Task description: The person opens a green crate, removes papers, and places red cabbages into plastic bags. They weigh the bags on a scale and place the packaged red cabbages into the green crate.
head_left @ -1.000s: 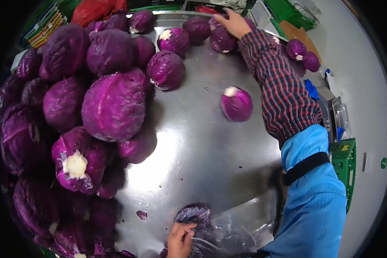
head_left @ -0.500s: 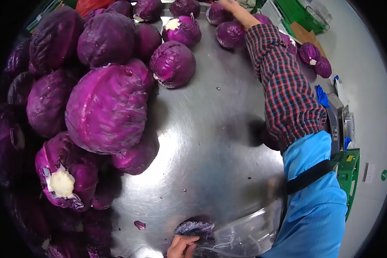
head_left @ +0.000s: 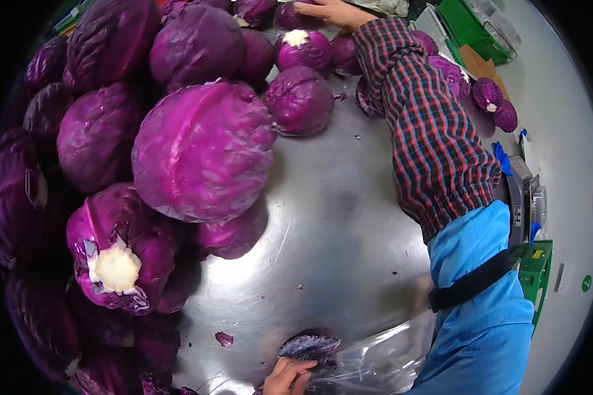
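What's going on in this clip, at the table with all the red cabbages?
A person works at a steel table beside a big pile of red cabbages. At the near edge, the left hand grips a clear bag with a small cabbage at its mouth. The right hand, on a plaid-sleeved arm, reaches across and lies open on a far cabbage. A leaf scrap lies on the table.

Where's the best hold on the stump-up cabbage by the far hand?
Probably from above: the cabbage sits stump up with neighbours close on both sides, so spread fingers over the top and grip its round flanks. The right hand is nearest.
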A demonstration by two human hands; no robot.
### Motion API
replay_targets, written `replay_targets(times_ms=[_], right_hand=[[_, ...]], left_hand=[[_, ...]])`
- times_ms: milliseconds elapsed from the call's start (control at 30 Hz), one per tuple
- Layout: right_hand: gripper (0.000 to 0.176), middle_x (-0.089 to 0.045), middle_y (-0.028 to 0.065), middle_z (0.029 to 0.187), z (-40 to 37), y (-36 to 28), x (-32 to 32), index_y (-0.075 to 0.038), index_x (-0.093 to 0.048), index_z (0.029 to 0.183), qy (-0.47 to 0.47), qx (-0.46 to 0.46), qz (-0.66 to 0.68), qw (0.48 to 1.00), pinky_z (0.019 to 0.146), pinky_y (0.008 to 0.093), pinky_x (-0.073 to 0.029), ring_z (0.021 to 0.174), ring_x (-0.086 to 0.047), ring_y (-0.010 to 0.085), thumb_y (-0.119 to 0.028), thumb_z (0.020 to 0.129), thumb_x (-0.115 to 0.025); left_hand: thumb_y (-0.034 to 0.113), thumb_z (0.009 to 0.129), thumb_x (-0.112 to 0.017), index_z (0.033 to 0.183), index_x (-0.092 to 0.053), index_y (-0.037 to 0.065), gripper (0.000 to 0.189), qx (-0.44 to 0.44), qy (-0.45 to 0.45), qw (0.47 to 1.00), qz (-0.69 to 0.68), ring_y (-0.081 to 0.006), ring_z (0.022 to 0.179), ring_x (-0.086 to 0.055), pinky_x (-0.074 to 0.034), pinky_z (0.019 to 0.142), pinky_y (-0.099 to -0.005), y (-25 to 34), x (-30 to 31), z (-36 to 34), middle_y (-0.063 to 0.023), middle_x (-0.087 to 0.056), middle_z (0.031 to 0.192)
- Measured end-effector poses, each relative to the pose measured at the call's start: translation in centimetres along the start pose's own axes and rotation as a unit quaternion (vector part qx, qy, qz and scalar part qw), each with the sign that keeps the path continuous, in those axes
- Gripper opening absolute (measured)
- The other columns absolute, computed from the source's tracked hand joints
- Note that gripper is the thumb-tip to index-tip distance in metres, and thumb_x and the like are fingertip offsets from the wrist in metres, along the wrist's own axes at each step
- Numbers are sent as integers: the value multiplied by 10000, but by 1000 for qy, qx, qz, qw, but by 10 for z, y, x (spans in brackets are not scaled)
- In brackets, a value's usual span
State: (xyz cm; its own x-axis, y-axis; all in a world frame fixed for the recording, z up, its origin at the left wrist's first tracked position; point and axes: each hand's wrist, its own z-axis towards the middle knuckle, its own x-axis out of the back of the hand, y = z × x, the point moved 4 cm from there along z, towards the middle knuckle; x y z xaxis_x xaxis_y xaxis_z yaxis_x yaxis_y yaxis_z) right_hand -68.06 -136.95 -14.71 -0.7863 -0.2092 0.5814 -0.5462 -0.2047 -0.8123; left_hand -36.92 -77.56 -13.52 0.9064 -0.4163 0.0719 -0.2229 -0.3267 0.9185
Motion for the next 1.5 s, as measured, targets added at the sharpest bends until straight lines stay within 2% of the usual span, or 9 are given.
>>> replay_targets(times_ms=[200,500,567,833,967,1100,1267,1433,1500], right_hand=[[541,-607,106,1052,-7,0,13,-30,-537,1177,33,-4,-7,999,819,332,-456,941,-551,199,-455,867,-659],[995,-486,203,1365,-40,-55,-1,-63,-385,1430,-77,-138,-151,976,1061,352,-364,1281,-452,293,-575,667,-768],[551,-632,106,1071,-30,-26,-7,-77,-583,1194,2,7,-193,981,794,313,-518,943,-616,168,-393,770,-738],[662,-591,165,1160,-183,-110,-84,-59,-590,1188,-139,3,35,990,914,376,-467,1112,-543,288,-387,653,-801],[690,-368,135,1397,-278,-152,-111,-90,-505,1274,1,141,-191,971,978,464,-426,1264,-348,412,-335,685,-766],[448,-590,119,1153,-322,-174,-31,-65,-602,1130,110,197,-186,957,953,394,-436,1093,-560,298,-337,785,-693],[414,-642,54,1110,-358,-16,93,-30,-625,1177,110,-157,21,981,813,298,-484,949,-606,153,-353,920,-581],[756,-501,113,1341,-403,-25,10,-41,-275,1468,-6,-151,340,928,948,318,-439,1185,-509,186,-472,921,-570],[607,-530,104,1317,-417,-31,20,-53,-385,1423,-101,-262,251,927,965,295,-437,1144,-534,159,-390,947,-552]], left_hand=[[43,878,-597,1037,-648,16,169,-13,0,1000,-11,-269,771,-548,-459,706,-331,4,0,-1,-138,-593,868],[58,884,-605,1042,-648,18,169,-26,-2,1000,-9,-241,757,-543,-454,692,-315,2,-3,2,-117,-599,870],[63,886,-605,1045,-647,20,170,-16,-11,1000,-7,-233,756,-542,-451,689,-308,0,-5,-1,-113,-597,876],[100,931,-534,1063,-613,10,178,27,-26,999,34,-241,820,-542,-442,776,-326,4,-8,-6,-123,-584,912],[-37,830,-584,997,-645,7,183,-4,2,997,74,-202,772,-548,-442,719,-286,22,-11,0,-96,-559,832],[-109,789,-551,993,-643,-3,248,-17,8,995,101,-214,747,-551,-457,701,-300,17,-12,0,-111,-549,850],[-131,765,-536,1021,-649,-5,308,4,27,989,143,-196,742,-563,-460,717,-284,1,-13,-1,-100,-587,776],[-75,798,-580,1016,-655,-3,242,11,24,994,107,-163,715,-555,-448,688,-269,1,-13,1,-78,-577,771],[-70,795,-589,993,-655,0,220,3,35,995,90,-166,733,-549,-442,690,-267,-5,-13,0,-81,-563,809]])
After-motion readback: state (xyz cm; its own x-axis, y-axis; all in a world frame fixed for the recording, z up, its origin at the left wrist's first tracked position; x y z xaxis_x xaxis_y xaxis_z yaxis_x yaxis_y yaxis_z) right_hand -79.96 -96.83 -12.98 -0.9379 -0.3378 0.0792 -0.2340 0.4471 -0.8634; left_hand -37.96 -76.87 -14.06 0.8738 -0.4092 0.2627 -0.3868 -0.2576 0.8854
